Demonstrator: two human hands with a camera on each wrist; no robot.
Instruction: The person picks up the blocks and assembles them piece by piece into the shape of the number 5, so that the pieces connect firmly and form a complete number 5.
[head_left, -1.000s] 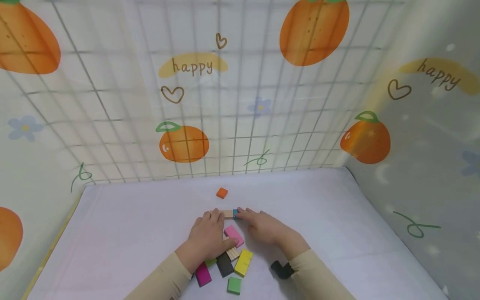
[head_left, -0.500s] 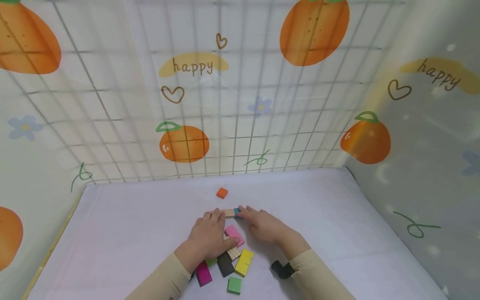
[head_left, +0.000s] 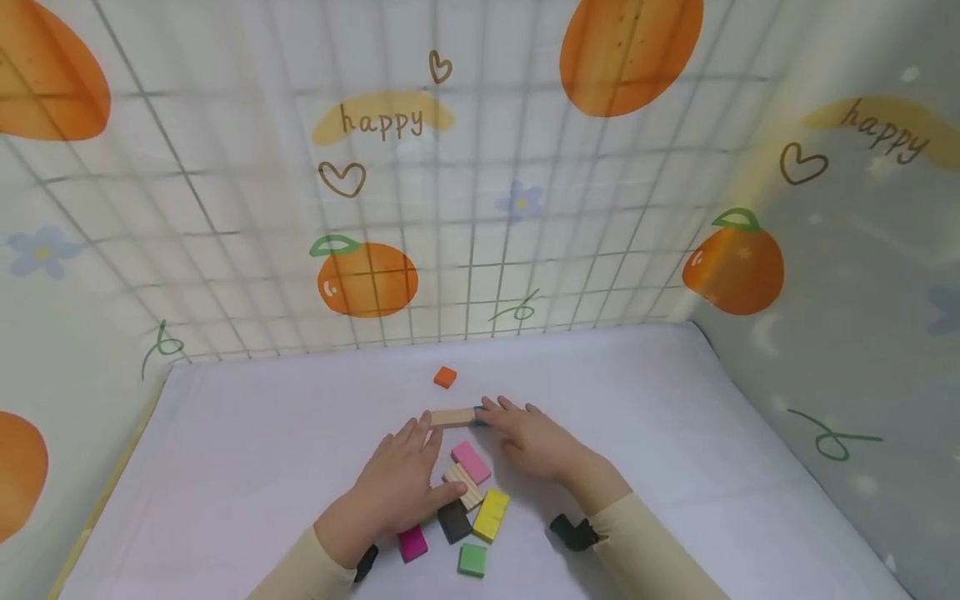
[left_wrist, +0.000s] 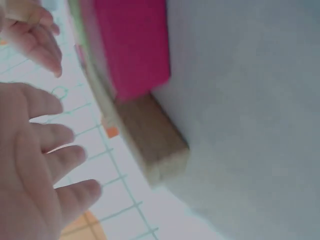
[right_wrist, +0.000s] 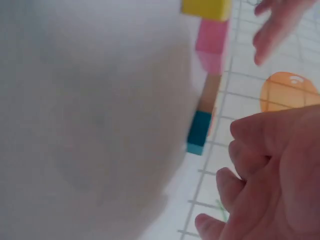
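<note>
A plain wooden block [head_left: 452, 418] lies in line with a teal block [head_left: 479, 414], end to end, beyond a loose cluster of blocks. My left hand [head_left: 397, 479] is spread with straight fingers, its fingertips by the wooden block's left end and its thumb over the cluster. In the left wrist view, space shows between that hand [left_wrist: 25, 160] and the wooden block [left_wrist: 152, 137]. My right hand [head_left: 536, 437] overlaps the teal block in the head view; in the right wrist view its loosely bent fingers stand apart from the teal block [right_wrist: 200, 127]. Neither hand holds anything.
Nearer me lie a pink block [head_left: 471, 462], a striped wooden block [head_left: 465, 486], a black block [head_left: 454, 522], a yellow block [head_left: 491, 515], a magenta block [head_left: 412, 544] and a green block [head_left: 472, 560]. An orange block [head_left: 446, 377] sits farther back, before a gridded curtain [head_left: 480, 275].
My left hand has drawn back and left with its fingers spreading, uncovering more of the wooden block. My right hand has shifted slightly right. The head view has tilted a little downward.
</note>
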